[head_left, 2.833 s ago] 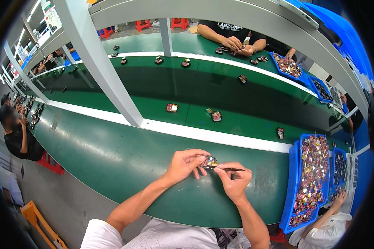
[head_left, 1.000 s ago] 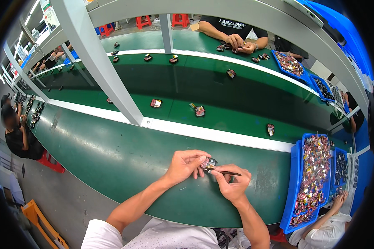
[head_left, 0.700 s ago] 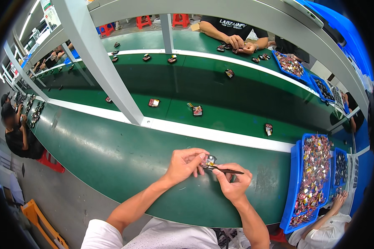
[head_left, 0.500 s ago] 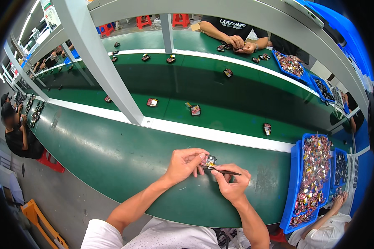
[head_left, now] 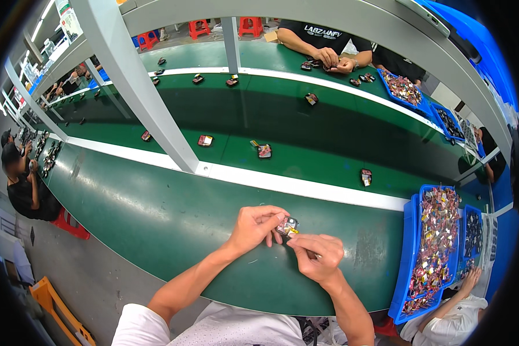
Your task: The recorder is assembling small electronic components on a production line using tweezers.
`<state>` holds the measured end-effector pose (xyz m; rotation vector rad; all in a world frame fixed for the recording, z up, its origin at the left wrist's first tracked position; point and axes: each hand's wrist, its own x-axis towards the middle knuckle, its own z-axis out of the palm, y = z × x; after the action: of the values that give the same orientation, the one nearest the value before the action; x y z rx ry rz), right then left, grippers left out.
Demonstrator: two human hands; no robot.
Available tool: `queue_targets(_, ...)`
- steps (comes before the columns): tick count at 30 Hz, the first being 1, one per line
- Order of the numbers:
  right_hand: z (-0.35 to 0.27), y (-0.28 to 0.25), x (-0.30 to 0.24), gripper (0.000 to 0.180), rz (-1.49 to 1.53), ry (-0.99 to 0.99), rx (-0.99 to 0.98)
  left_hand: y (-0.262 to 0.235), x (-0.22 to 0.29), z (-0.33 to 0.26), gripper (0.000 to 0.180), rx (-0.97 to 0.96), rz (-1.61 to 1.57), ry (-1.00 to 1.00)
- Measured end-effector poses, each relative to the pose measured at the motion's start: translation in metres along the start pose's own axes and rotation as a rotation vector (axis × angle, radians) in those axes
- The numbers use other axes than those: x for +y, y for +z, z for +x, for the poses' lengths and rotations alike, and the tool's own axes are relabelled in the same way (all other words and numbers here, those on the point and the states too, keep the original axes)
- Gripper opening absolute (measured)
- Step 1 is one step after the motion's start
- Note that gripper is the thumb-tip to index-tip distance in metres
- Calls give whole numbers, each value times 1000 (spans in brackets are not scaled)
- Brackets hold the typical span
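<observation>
My left hand (head_left: 256, 228) pinches a small black-cased electronic unit (head_left: 286, 225) by its left side, just above the green bench. Inside the casing show reddish and silvery parts and a yellow piece near its lower right edge. My right hand (head_left: 319, 255) is closed, its thumb and forefinger pressed together by that lower right edge. A dark bit of the black tweezers (head_left: 313, 254) peeks out between its fingers; the rest is hidden in the hand. Whether the fingertips also grip a wire or part of the unit is too small to tell.
To the right stands a blue bin (head_left: 406, 259) heaped with small reddish wired parts; another blue bin (head_left: 473, 230) holds black parts. Beyond a white rail (head_left: 305, 186), a green conveyor belt (head_left: 323, 167) carries several similar units. Grey posts (head_left: 138, 86) rise ahead. Co-workers sit across, left and right.
My right hand has turned and its fingertips have come to the unit's lower edge; the tweezers have swung into the palm. The units on the belt have shifted slightly left.
</observation>
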<state>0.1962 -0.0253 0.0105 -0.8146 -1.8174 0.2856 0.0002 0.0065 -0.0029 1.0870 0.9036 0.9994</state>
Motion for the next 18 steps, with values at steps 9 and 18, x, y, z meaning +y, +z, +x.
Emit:
queue_targets(9, -8, 0, 2, 28, -158, -123, -70, 12, 0, -3, 21, 57, 262, 144)
queue_targets(18, -15, -1, 5, 35, -263, -223, -145, 16, 0, -3, 19, 91, 318, 144)
